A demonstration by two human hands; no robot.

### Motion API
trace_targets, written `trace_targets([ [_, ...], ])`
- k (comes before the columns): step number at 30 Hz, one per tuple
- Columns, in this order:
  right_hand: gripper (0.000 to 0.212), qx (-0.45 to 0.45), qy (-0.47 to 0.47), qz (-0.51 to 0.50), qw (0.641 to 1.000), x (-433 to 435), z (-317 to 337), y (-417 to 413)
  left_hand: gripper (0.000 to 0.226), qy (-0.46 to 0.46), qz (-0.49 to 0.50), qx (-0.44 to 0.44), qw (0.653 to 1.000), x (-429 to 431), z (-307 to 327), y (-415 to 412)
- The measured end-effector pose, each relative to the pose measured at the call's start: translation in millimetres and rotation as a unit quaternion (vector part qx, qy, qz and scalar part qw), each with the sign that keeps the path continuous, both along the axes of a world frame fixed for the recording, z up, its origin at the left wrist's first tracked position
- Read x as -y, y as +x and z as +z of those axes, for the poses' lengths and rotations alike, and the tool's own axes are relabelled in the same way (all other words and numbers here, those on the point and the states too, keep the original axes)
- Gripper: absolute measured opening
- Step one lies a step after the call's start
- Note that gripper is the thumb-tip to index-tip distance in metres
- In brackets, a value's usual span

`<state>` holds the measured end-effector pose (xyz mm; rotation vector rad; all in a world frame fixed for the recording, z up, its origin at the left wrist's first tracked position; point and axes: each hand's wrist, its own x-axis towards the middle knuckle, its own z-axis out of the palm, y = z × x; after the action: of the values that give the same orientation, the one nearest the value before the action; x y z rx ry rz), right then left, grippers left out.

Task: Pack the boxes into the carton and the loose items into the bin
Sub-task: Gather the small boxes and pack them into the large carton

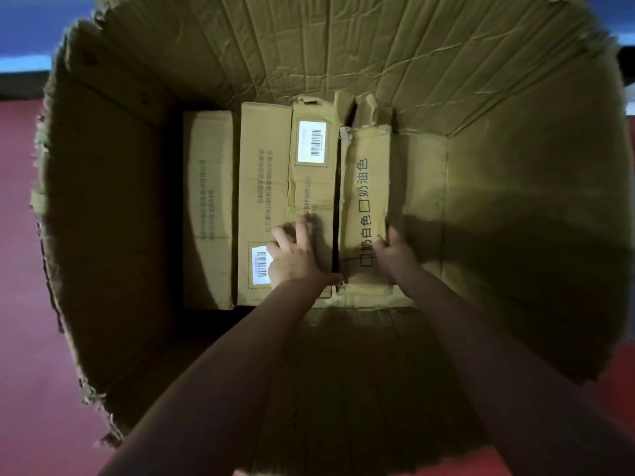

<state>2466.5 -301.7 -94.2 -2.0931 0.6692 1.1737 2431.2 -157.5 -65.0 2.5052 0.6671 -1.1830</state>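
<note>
Lying side by side on the bottom of the big worn brown cardboard carton (515,97) were four long tan cardboard boxes (264,166) (two bore white barcode labels). The left grip (292,255) rested flat, fingers spread, on the middle ones. The right grip (395,250) curled round the edge of the black-lettered rightmost box (366,187). Red floor (20,235) lay outside the carton.

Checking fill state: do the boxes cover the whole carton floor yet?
No: bare carton floor shows to the right of the rightmost box, whose edge the right hand grips.
</note>
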Motion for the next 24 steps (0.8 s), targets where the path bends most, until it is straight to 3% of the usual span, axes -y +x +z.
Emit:
trace_targets([
  [4,0.051,0.019,-0.03,0.086,0.996,17,-12,-1,0.123,0.031,-0.063,0.005,0.998,0,-6,-4],
  [12,0.057,-0.033,0.024,0.196,0.98,21,-10,13,0.117,0.091,-0.248,-0.026,0.964,-17,2,10],
  [15,0.058,-0.037,0.032,0.171,0.984,14,-7,12,0.115,0.108,-0.278,-0.028,0.954,-19,2,12],
  [18,0.056,0.008,0.026,0.063,0.998,10,5,9,0.109,0.104,-0.27,-0.03,0.957,-13,6,18],
  [20,0.055,0.039,0.0,0.038,0.998,9,15,7,0.095,0.092,-0.227,-0.038,0.969,-9,16,20],
  [23,0.052,0.048,-0.021,0.068,0.996,11,39,3,0.046,-0.013,-0.121,-0.048,0.991,-11,35,14],
  [24,0.046,0.057,-0.033,0.094,0.993,11,48,2,0.04,-0.047,-0.126,-0.063,0.989,-13,47,12],
])
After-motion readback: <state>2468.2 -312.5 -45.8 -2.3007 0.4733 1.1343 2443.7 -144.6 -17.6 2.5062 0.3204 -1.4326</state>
